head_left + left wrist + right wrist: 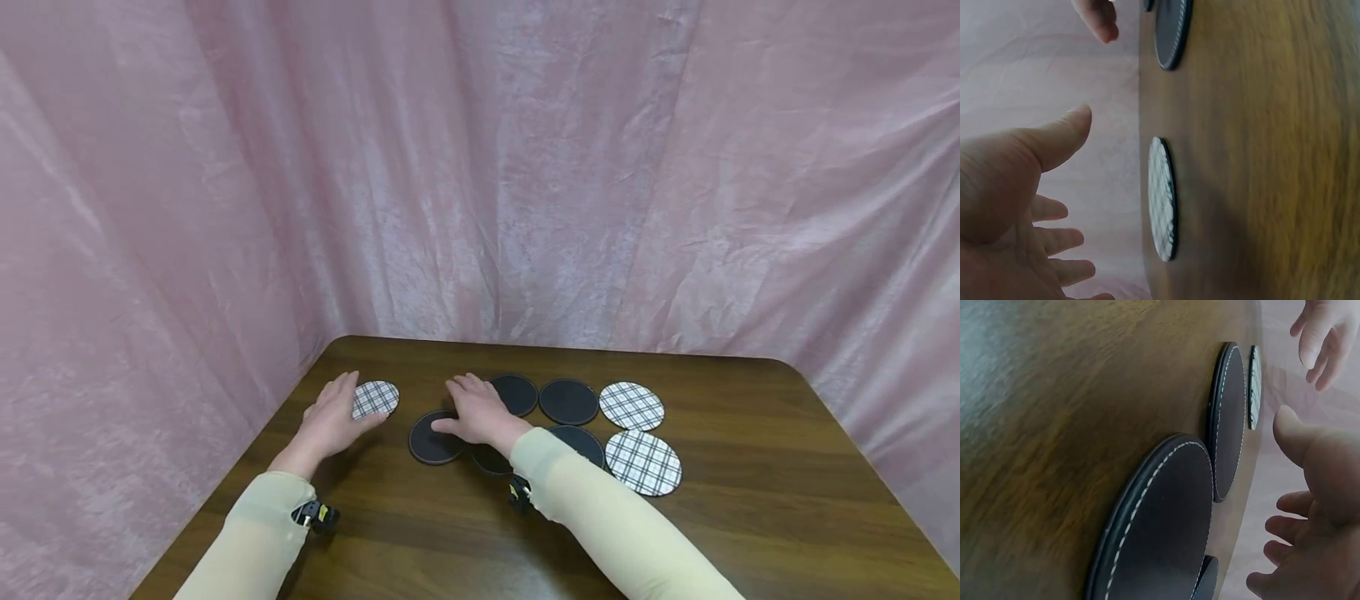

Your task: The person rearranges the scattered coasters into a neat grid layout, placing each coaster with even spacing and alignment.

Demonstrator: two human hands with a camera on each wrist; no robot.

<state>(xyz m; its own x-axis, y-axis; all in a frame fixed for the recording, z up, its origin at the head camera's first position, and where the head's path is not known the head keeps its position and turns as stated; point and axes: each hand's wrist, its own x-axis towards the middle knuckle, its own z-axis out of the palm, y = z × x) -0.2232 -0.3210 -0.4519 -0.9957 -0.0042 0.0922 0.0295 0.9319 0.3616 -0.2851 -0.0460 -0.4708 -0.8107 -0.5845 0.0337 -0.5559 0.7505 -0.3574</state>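
Note:
My left hand [332,423] hovers just left of a plaid white coaster [378,398], its fingers spread and holding nothing. In the left wrist view that coaster [1162,200] lies flat on the wood, apart from the hand. Over a black coaster [431,443] hangs my right hand [482,414], thumb and fingers apart, with nothing in its grasp. The right wrist view shows white stitching round the rims of the black coasters [1163,531], all below the fingers. Part of one black coaster [491,461] is hidden by the right hand and wrist.
More black coasters [568,402] lie close together right of the right hand. Two plaid coasters [643,464] adjoin them at the right end. All rest on a brown wooden table [765,467], with a pink curtain [555,183] behind it.

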